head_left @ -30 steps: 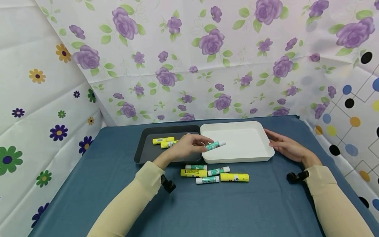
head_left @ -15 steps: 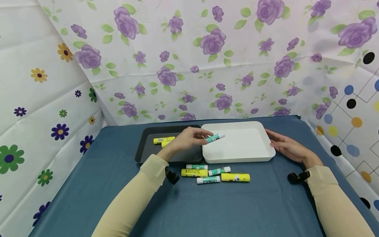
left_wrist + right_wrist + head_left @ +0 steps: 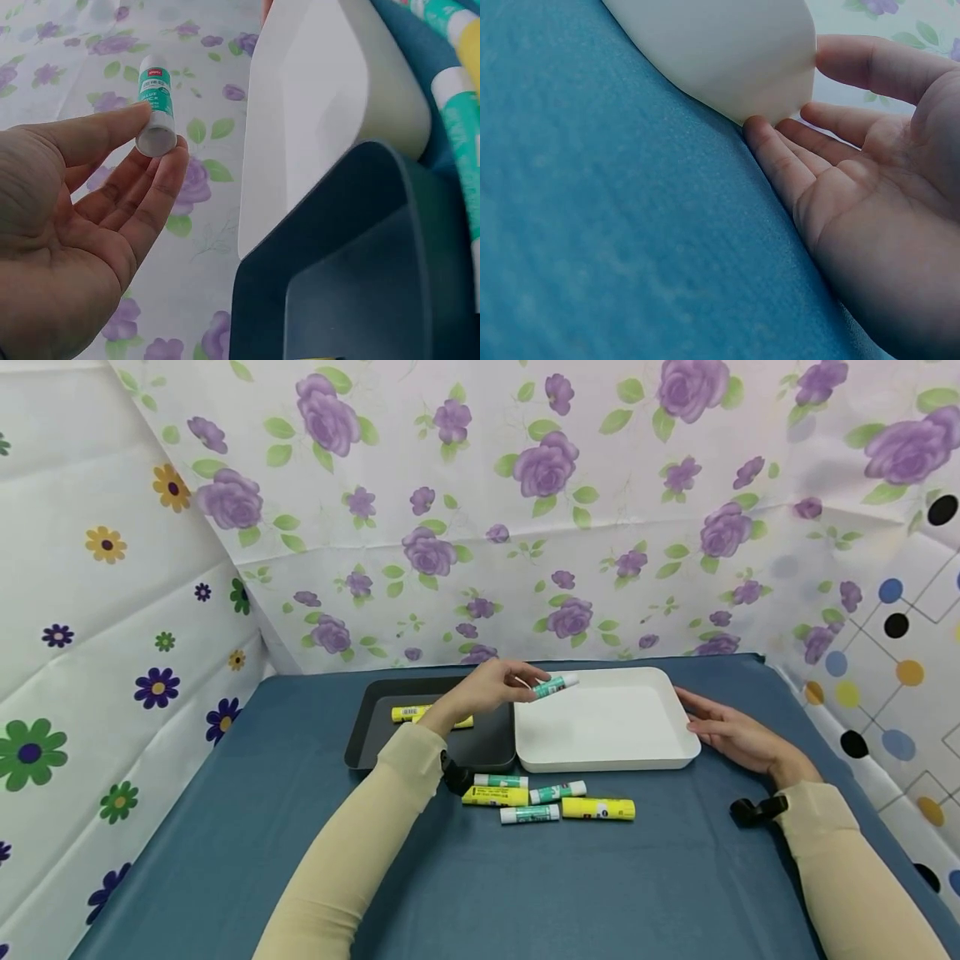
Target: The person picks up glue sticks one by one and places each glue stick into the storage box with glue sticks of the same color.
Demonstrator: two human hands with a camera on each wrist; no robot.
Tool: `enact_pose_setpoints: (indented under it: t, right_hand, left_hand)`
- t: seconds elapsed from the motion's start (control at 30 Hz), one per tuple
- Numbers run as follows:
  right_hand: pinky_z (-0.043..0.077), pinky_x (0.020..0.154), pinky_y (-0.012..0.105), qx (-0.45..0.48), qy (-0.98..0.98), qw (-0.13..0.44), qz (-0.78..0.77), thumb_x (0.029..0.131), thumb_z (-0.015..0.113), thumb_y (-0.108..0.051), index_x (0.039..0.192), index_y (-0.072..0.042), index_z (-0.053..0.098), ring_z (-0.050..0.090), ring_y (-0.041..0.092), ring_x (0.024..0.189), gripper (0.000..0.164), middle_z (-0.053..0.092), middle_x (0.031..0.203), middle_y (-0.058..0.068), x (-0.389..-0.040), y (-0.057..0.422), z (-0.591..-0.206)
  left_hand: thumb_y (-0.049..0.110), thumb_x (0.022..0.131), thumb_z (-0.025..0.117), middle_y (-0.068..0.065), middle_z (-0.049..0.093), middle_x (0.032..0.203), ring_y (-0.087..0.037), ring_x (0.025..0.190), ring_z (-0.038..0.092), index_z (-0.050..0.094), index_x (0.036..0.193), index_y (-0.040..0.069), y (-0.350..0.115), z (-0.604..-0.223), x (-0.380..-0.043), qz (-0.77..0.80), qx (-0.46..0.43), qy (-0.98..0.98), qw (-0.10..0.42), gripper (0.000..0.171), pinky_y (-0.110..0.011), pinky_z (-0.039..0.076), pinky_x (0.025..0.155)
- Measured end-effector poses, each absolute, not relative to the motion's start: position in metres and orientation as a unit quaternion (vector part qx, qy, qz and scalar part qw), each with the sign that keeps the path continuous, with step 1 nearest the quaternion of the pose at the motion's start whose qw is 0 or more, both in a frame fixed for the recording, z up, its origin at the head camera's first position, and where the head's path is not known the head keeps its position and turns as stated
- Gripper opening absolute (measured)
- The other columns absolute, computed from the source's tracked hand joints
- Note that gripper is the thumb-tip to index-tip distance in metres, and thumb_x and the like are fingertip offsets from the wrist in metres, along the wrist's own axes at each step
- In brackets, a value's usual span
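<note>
Between thumb and fingertips my left hand (image 3: 491,685) pinches a green-and-white glue stick (image 3: 555,685), raised over the far left corner of the white tray (image 3: 607,727). The left wrist view shows the glue stick (image 3: 156,105) tilted, its label facing up and one white end toward the camera. My right hand (image 3: 738,739) is at the white tray's right side. In the right wrist view its fairly straight fingertips (image 3: 759,129) touch the tray's outer wall (image 3: 742,67).
A dark grey tray (image 3: 491,747) adjoins the white one on the left, with yellow glue sticks (image 3: 407,714) inside, partly behind my left forearm. Before the trays, on the blue cloth (image 3: 585,885), lie green glue sticks (image 3: 529,814) and yellow glue sticks (image 3: 597,809).
My left hand has moved away from me and slightly right, carrying the green-and-white glue stick toward the white tray's far edge. The right hand keeps its place at the tray.
</note>
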State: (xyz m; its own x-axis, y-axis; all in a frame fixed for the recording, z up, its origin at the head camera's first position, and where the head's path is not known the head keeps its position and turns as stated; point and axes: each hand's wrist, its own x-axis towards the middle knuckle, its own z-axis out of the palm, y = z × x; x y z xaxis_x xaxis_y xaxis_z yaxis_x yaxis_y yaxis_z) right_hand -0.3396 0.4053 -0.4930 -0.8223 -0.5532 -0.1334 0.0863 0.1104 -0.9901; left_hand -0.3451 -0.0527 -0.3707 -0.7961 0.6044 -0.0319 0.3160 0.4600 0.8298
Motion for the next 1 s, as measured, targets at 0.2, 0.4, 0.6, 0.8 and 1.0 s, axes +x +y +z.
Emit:
enact_pose_setpoints:
  t: [0.2,0.4,0.6,0.8,1.0]
  right_hand:
    - [0.039,0.105,0.013,-0.169,0.702,0.249,-0.645,0.112,0.046,-0.011,0.169,-0.020,-0.002,0.000,0.020,0.160,0.075,-0.012,0.175,0.007,-0.339,0.405,-0.494]
    - [0.040,0.105,0.012,-0.172,0.702,0.247,-0.645,0.112,0.045,-0.010,0.169,-0.019,-0.001,0.002,0.018,0.160,0.074,-0.011,0.175,0.008,-0.339,0.406,-0.495]
    - [0.039,0.105,0.012,-0.170,0.705,0.247,-0.643,0.112,0.045,-0.010,0.169,-0.021,0.000,-0.001,0.021,0.160,0.073,-0.011,0.175,0.007,-0.339,0.406,-0.494]
    - [0.039,0.105,0.013,-0.178,0.701,0.249,-0.644,0.113,0.044,-0.010,0.169,-0.019,-0.002,0.021,-0.002,0.151,0.073,-0.012,0.175,0.008,-0.339,0.404,-0.493]
    - [0.042,0.105,0.014,-0.181,0.699,0.245,-0.647,0.113,0.044,-0.010,0.169,-0.017,-0.003,0.038,-0.018,0.133,0.074,-0.012,0.174,0.011,-0.339,0.405,-0.493]
  left_hand:
    - [0.012,0.104,0.065,-0.010,0.066,0.132,-0.024,0.117,0.064,0.066,0.141,0.011,-0.045,-0.366,-0.358,0.440,0.275,0.837,0.175,0.036,-0.046,0.051,0.105]
    - [0.007,0.104,0.065,-0.013,0.065,0.135,-0.027,0.117,0.063,0.066,0.140,0.008,-0.038,-0.366,-0.368,0.444,0.267,0.835,0.183,0.036,-0.050,0.050,0.107]
    - [0.009,0.103,0.066,-0.011,0.065,0.138,-0.025,0.123,0.061,0.066,0.140,0.009,-0.030,-0.368,-0.378,0.402,0.277,0.854,0.179,0.037,-0.035,0.054,0.099]
    - [0.009,0.103,0.066,-0.011,0.067,0.135,-0.025,0.123,0.061,0.068,0.139,0.009,-0.022,-0.368,-0.385,0.384,0.281,0.862,0.176,0.036,-0.035,0.054,0.098]
    - [0.008,0.102,0.068,-0.011,0.068,0.129,-0.024,0.117,0.062,0.070,0.136,0.009,-0.011,-0.371,-0.390,0.379,0.274,0.867,0.174,0.033,-0.032,0.056,0.093]
